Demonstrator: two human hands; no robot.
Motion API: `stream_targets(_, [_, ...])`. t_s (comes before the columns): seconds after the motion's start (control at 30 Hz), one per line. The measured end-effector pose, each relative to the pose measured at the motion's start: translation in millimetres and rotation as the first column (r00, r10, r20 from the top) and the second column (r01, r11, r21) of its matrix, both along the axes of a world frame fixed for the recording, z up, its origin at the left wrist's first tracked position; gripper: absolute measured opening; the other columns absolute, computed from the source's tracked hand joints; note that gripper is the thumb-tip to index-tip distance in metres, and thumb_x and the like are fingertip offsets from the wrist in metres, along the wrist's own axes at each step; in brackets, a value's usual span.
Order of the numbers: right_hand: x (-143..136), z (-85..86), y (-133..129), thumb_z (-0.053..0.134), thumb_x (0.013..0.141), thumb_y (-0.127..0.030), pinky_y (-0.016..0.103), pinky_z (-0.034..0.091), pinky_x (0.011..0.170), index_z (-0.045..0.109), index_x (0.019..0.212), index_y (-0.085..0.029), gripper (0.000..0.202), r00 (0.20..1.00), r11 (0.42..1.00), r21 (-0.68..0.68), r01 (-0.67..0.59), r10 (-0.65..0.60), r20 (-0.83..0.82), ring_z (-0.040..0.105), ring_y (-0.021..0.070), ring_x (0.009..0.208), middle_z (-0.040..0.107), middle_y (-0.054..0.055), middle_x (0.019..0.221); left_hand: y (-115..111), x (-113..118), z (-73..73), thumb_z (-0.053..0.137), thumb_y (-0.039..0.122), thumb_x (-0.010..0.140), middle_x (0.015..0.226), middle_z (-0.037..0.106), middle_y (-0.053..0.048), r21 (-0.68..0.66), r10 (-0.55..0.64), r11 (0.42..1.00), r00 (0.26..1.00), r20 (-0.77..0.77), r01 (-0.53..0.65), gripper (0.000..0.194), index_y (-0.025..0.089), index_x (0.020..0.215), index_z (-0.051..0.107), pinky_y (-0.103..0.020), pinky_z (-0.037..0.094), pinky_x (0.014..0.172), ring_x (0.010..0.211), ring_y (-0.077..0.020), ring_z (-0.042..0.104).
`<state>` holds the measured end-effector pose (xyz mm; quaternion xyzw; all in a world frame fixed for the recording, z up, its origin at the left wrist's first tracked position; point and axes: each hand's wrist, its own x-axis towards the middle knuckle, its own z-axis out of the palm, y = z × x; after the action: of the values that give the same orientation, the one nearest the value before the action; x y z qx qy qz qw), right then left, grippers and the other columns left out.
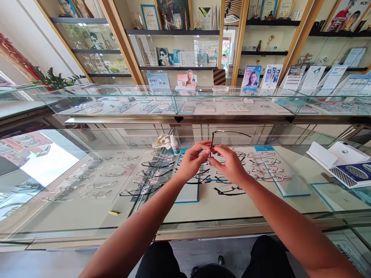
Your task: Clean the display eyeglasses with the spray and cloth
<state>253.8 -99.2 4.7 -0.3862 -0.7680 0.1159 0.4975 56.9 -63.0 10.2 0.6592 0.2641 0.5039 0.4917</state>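
Note:
A pair of eyeglasses [213, 139] with a thin dark frame is held up above the glass counter, one temple reaching out to the right. My left hand [193, 159] pinches it from the left, fingers closed. From the other side, my right hand [228, 161] also grips it, the fingertips of both hands meeting at the frame. The part between my fingers is hidden. Below my hands, rows of eyeglasses lie in and on the counter, among them a black pair [230, 190] near my right forearm and a dark pair [142, 190] left of my left forearm.
Behind the left hand stand a white spray bottle [174, 146] and a crumpled beige cloth [161, 142]. A small yellow object [114, 213] lies front left. Open white and blue boxes [352, 173] sit at right. A second glass showcase [179, 118] runs across the back.

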Motion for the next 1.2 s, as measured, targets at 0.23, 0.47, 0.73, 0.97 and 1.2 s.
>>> stream_targets(0.23, [8,1.5,2,0.062,0.112,-0.034,0.05,0.064,0.104,0.075,0.14,-0.027,0.032,0.998,0.998,0.003,0.062,-0.062,0.022,0.077,0.0287,0.108,0.082,0.012,0.129,3,-4,7.4,0.075,0.051,0.104,0.133,0.077,-0.015,0.282,0.222,0.943,0.964,-0.147,-0.174,0.027,0.027,0.104,0.088,-0.053,0.058,0.114,0.139,-0.0344,0.069])
stream_targets(0.47, [16,1.5,4,0.057,0.115,-0.039,0.05,0.063,0.104,0.074,0.147,-0.029,0.037,0.993,0.993,0.018,0.116,-0.116,-0.034,0.076,0.0283,0.114,0.08,0.012,0.132,23,-28,9.2,0.077,0.03,0.094,0.159,0.055,-0.022,0.462,0.859,0.485,0.308,-0.408,-0.742,0.029,0.03,0.122,0.085,-0.075,0.039,0.118,0.151,-0.0515,0.046])
stream_targets(0.73, [21,-0.6,8,0.058,0.115,-0.039,0.047,0.063,0.1,0.075,0.145,-0.025,0.037,0.991,0.991,0.017,0.129,-0.128,-0.045,0.076,0.0262,0.107,0.079,0.013,0.133,55,-50,-15.0,0.08,0.038,0.09,0.155,0.07,-0.025,0.406,0.729,0.624,0.311,-0.61,-0.668,0.043,0.028,0.131,0.087,-0.082,0.035,0.117,0.153,-0.061,0.044])
stream_targets(0.97, [24,-4.4,13,0.057,0.116,-0.044,0.048,0.062,0.1,0.074,0.146,-0.028,0.039,0.989,0.992,-0.013,0.125,-0.126,-0.078,0.075,0.0267,0.107,0.078,0.012,0.137,45,-45,-0.7,0.066,0.034,0.102,0.162,0.068,-0.019,0.462,0.675,0.636,0.156,-0.721,-0.619,0.056,0.029,0.158,0.072,-0.07,0.041,0.119,0.158,-0.0495,0.047])
stream_targets(1.2, [23,-4.0,14,0.056,0.115,-0.049,0.046,0.061,0.096,0.075,0.145,-0.029,0.04,0.983,0.992,-0.046,0.117,-0.122,-0.136,0.075,0.0259,0.103,0.078,0.012,0.137,40,-43,7.6,0.057,0.027,0.108,0.144,0.071,-0.018,0.473,0.758,0.645,0.581,-0.296,-0.601,0.058,0.029,0.166,0.064,-0.056,0.056,0.11,0.123,-0.0328,0.071])
